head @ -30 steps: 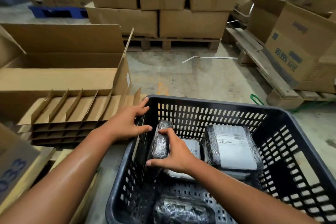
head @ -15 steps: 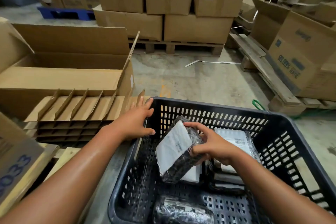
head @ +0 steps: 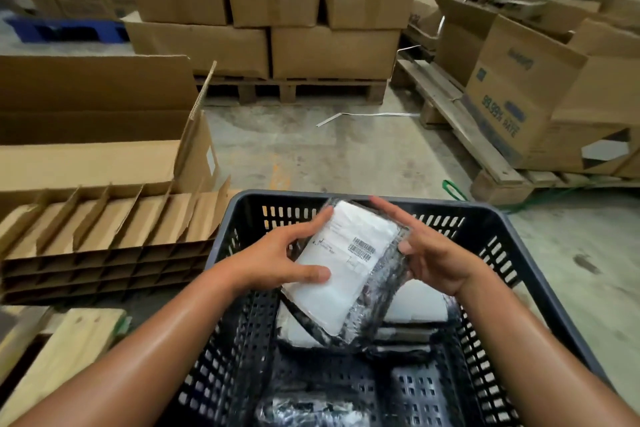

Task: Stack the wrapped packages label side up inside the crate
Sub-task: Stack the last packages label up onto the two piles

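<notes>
A wrapped package [head: 349,267] in black film, white label facing up, is held tilted above the black slotted crate [head: 502,239]. My left hand [head: 277,260] grips its left edge with the thumb on the label. My right hand [head: 429,253] holds its right edge, fingers stretched along the far side. Beneath it in the crate lie more wrapped packages: a stack at the right [head: 415,305] with a white label showing, one partly hidden under the held package [head: 294,329], and another at the near wall [head: 308,409] with dark wrap up.
An open cardboard box [head: 104,135] and stacked cardboard dividers [head: 104,229] stand left of the crate. Cartons on a wooden pallet [head: 294,90] fill the back. More cartons on pallets [head: 540,97] line the right. Concrete floor [head: 329,156] lies between them.
My left hand left the crate rim and took the package's left edge. The package rose higher and turned so its white label faces up, held by both hands.
</notes>
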